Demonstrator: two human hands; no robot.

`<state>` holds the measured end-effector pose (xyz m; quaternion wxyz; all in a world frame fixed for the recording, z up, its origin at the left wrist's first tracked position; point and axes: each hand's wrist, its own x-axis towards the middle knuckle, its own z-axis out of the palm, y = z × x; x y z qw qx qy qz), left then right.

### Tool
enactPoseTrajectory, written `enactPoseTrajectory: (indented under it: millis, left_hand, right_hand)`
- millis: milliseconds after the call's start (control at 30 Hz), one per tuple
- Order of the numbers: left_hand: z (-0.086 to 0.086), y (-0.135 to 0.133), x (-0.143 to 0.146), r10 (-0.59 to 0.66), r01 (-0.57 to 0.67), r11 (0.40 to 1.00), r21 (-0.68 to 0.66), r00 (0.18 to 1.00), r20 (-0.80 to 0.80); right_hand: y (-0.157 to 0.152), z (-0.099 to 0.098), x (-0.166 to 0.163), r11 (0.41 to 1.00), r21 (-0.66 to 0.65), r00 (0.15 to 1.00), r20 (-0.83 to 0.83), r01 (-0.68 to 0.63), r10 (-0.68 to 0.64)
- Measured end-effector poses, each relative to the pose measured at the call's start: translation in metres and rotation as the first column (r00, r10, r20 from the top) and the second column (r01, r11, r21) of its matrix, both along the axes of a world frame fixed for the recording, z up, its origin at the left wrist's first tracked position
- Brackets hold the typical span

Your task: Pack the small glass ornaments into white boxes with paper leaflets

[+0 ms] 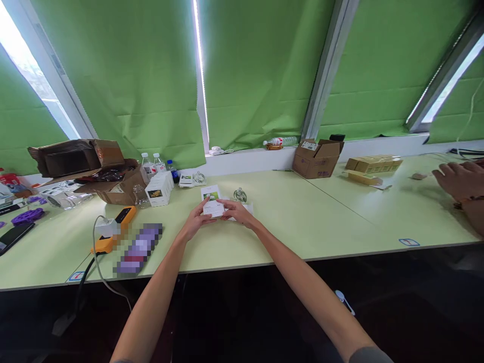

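Between my two hands is a small white box (214, 208) with a green picture printed on its upper part. My left hand (195, 220) grips it at the left side, thumb on top. From the right, my right hand (237, 212) closes on the opposite side. Just beyond the right hand lies a round, shiny clear-and-green item (240, 195) whose kind I cannot make out. A white sheet or flattened carton (249, 207) shows partly under that hand.
White boxes (159, 190) stand in a row at left, near open cardboard boxes (123, 184). A yellow power strip (103, 245) and a blurred purple item (139, 249) lie closer. Rightward are a cardboard box (316, 160), yellow cartons (372, 164) and another person's hand (457, 179).
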<state>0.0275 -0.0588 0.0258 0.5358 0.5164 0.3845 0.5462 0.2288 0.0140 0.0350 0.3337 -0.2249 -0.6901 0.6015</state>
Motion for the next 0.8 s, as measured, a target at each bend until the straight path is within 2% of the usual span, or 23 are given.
enactPoseTrajectory:
  millis: [533,800]
  left_hand:
    - [0.0007,-0.0007,-0.0012,-0.007,0.008,1.000,-0.022,1.000,0.031]
    - [0.0010,-0.0014,0.0004,-0.002,0.002,1.000,-0.006,1.000,0.013]
  right_hand:
    - [-0.0022,0.0011,0.0028,0.999,0.015,0.997,-0.069,-0.035,0.036]
    - [-0.0023,0.0021,0.0029,0.998,0.066,0.998,-0.059,-0.023,0.027]
